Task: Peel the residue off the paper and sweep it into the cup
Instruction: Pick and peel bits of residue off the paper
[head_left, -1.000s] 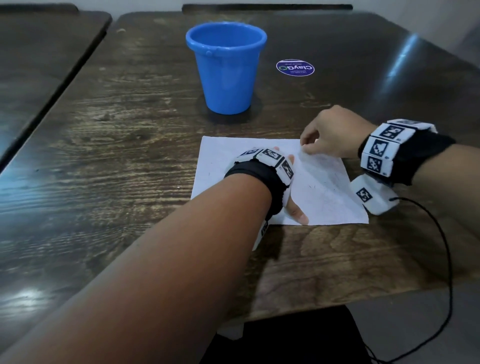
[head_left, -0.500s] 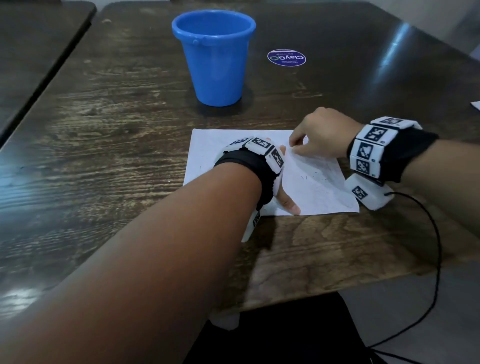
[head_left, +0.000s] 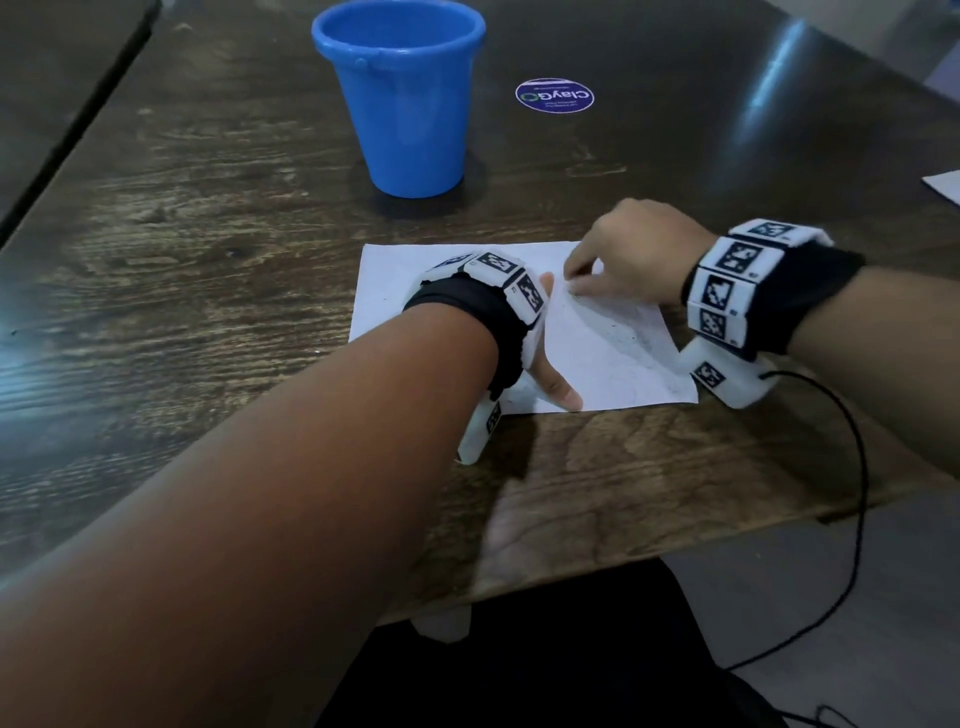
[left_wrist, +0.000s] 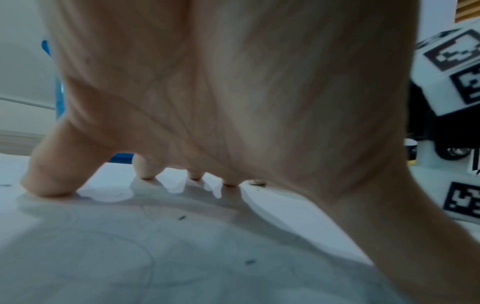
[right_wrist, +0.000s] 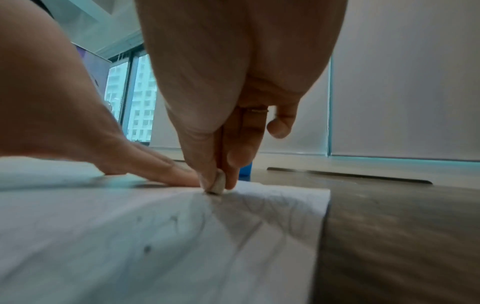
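Observation:
A white paper with faint grey pencil marks lies near the front edge of the wooden table. My left hand presses it flat, fingers spread and fingertips down on the sheet. My right hand pinches a small white eraser between thumb and fingers, its tip on the paper beside the left hand's fingers. Small dark specks of residue dot the sheet. An upright blue cup stands just beyond the paper.
A round purple sticker lies on the table right of the cup. Another white sheet's corner shows at the right edge. A black cable hangs from my right wrist over the table's front edge.
Both hands keep their places on the paper; the right hand's fingertips shift only slightly. The head view has moved closer, so the cup sits higher in the picture.

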